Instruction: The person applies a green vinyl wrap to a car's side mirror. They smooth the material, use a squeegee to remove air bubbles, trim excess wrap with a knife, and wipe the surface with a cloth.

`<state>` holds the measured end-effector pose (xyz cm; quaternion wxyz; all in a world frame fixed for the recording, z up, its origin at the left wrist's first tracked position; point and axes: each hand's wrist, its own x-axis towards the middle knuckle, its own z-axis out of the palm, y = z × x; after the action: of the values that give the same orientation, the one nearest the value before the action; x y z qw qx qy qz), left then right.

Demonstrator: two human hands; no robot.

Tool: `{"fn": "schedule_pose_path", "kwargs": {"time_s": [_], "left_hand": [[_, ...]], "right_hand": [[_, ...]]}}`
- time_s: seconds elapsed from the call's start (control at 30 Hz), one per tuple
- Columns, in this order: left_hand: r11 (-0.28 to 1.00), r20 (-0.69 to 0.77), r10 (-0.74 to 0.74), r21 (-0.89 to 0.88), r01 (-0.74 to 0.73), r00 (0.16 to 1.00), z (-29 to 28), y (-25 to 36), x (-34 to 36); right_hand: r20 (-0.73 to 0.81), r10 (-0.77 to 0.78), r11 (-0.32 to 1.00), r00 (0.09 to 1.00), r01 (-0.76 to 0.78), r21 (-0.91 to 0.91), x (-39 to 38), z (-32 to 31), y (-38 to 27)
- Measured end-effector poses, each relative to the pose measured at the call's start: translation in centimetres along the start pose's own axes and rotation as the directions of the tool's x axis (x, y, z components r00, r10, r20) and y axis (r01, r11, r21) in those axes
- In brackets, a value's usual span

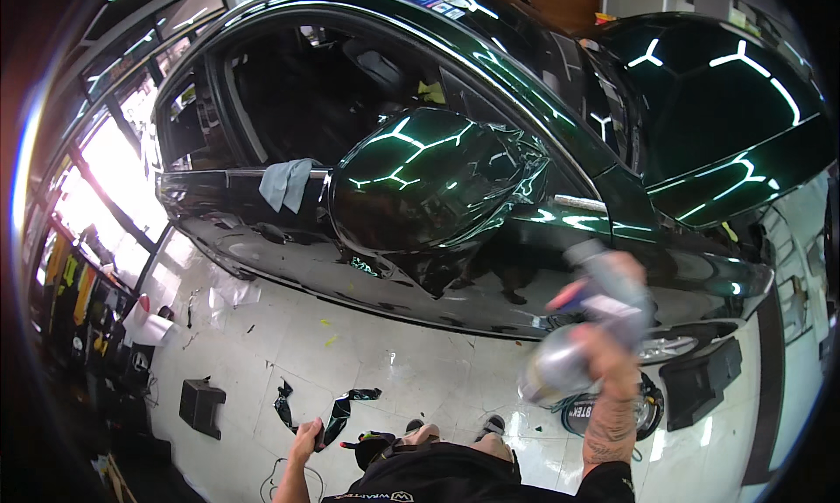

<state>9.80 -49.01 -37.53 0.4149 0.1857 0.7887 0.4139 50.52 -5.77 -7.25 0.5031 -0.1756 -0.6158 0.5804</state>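
My right hand [604, 354] grips a motion-blurred silver-grey power tool, apparently a heat gun [569, 363], held raised in front of the lower door. My left hand [306, 435], low near the bottom edge, has closed fingers on a dark glossy film strip [339, 415]. Above and between them, glossy dark green film [411, 179] covers the car's side mirror, with crumpled, loose edges at its right and bottom. The mirror is on a dark green car [219, 206] whose side window shows a dark interior. A grey-blue cloth [284, 185] hangs over the window sill left of the mirror.
A raised dark green panel [717, 92] is at right. On the tiled floor [254, 345] sit a dark box-like step [199, 407], a larger black object [700, 385], a round appliance [647, 420] and cords. Cluttered shelving [66, 293] and bright glass doors [118, 179] line the left.
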Motion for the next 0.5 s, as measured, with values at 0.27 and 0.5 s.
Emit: {"fn": "schedule_pose_path", "kwargs": {"time_s": [0.27, 0.5], "left_hand": [[0.988, 0.078, -0.155, -0.018, 0.157, 0.985, -4.4, -6.4, 4.9], [0.921, 0.189, -0.389, 0.096, 0.377, 0.902, -4.5, -6.9, 11.0]], "right_hand": [[0.590, 0.298, 0.916, 0.750, -0.051, -0.397, -9.0, 8.8, 12.0], [-0.708, 0.163, 0.593, 0.687, -0.642, -0.486, -28.0, -13.1, 29.6]]}}
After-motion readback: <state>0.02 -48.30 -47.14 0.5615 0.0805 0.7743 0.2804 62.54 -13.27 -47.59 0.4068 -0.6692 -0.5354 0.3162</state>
